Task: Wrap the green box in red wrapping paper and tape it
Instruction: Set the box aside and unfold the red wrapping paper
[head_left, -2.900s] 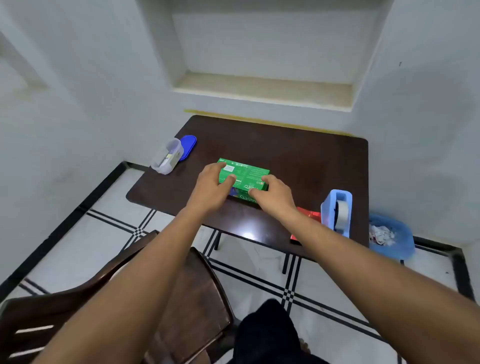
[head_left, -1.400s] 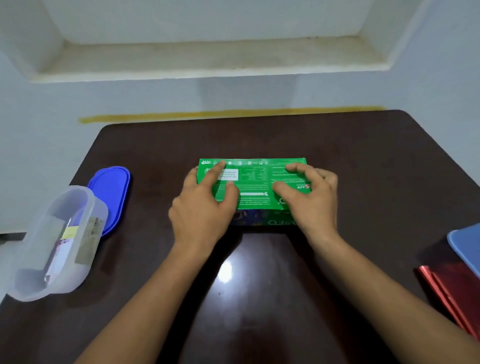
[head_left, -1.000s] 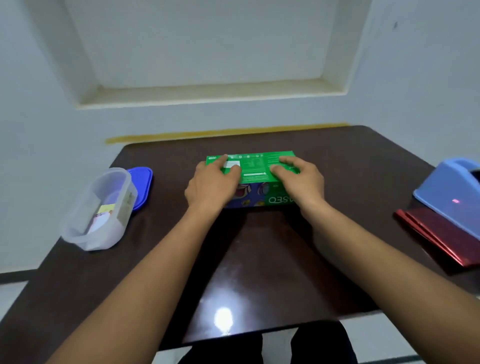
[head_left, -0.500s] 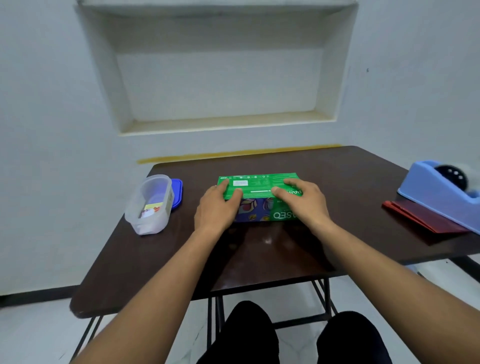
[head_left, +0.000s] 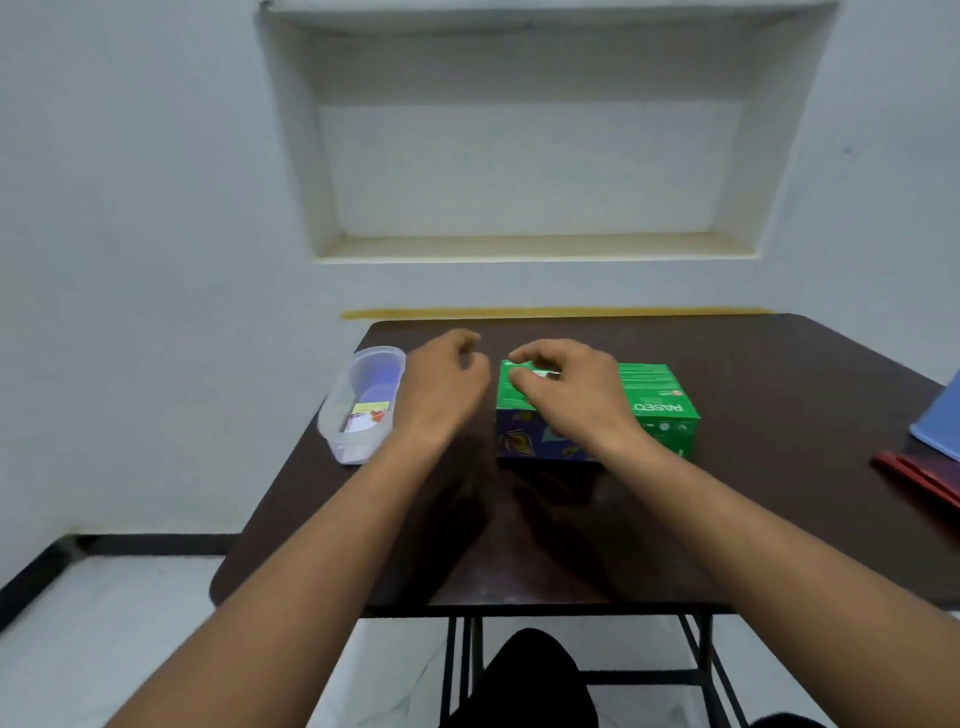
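On dark counter (head_left: 571, 545), mid: green box (head_left: 657, 402) lying flat, unwrapped. R hand (head_left: 571, 389) over box's left end, fingers loosely curled, grip on nothing. L hand (head_left: 441, 384) just left of box, off it, fingers slack, empty. Clear tub (head_left: 358, 410) beside L hand. Red wrapping paper (head_left: 919, 475) far right edge, well apart from box.

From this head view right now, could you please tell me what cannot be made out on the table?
- Red paper: cut off by the right edge, so its extent is unknown.
- Blue object: only a corner shows at the right edge.
- Green box: the right hand hides much of its top and front.
- Tub: its contents are too small to read.
- Left hand: whether it touches the table is unclear.
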